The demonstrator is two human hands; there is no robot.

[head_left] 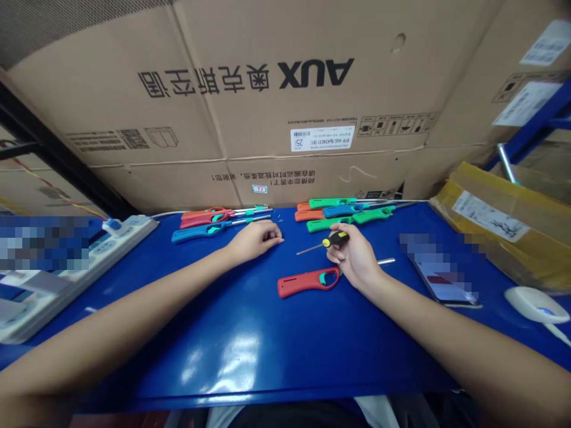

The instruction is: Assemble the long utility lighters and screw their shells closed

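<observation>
My right hand [354, 255] grips a small screwdriver [335, 239] with a yellow and black handle, its shaft pointing left. Below it a red gas lighter [297, 284] lies on the blue table, its metal tube partly hidden behind the hand. My left hand [255, 242] rests on the table with fingers curled and pinched together; whatever may be in them is too small to make out. Just beyond those fingers lie tiny metal pieces, apparently screws [280, 219]. A blue gas lighter [198, 232] has its tube close behind the left hand.
Red lighters [203, 220] lie at the back left, with several green [330, 224], orange and blue ones at the back right. A power strip [107, 244] runs along the left. On the right are a phone [446, 276], a white corded device [535, 303] and a taped carton [486, 220].
</observation>
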